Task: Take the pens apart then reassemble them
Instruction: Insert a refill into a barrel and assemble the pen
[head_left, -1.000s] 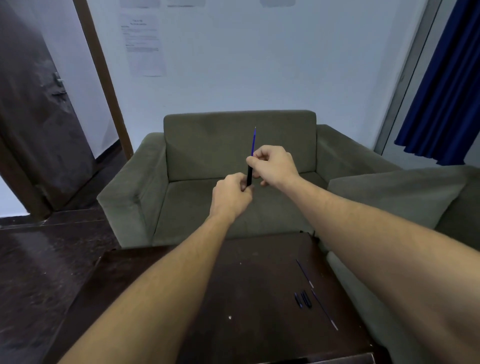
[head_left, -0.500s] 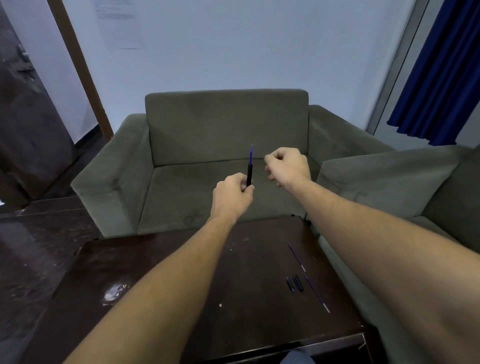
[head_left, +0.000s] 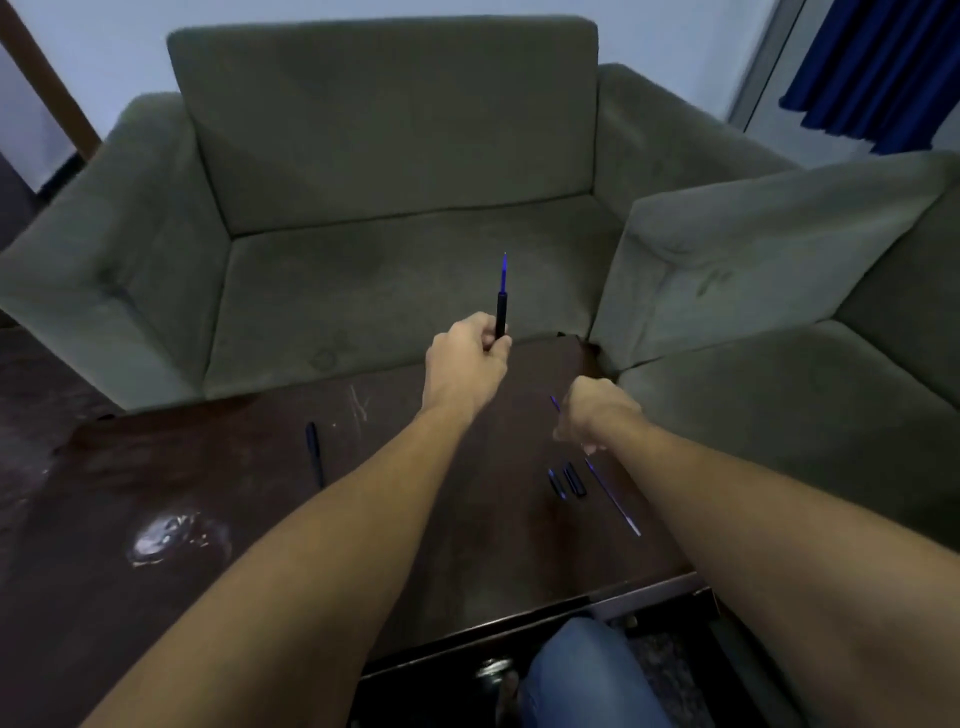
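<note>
My left hand (head_left: 465, 358) grips a black pen barrel (head_left: 501, 314) upright above the far edge of the table, with a blue refill (head_left: 504, 273) sticking out of its top. Lower and to the right, my right hand (head_left: 597, 415) hovers over the table with curled fingers. It covers a thin blue refill whose far end (head_left: 554, 402) shows beside it; whether the fingers pinch it is hidden. A second refill (head_left: 613, 498) and two short dark pen parts (head_left: 566, 480) lie just in front of that hand. A whole dark pen (head_left: 314, 452) lies on the left.
The dark wooden table (head_left: 234, 519) has a shiny patch (head_left: 166, 535) at its left. A grey-green armchair (head_left: 384, 156) stands behind it and a second one (head_left: 779, 270) at the right. My blue-clad knee (head_left: 587, 675) shows below the table's near edge.
My right hand has left the pen and dropped to the table over the loose refills. The refill sits deeper in the barrel than a second ago. My head has tilted down.
</note>
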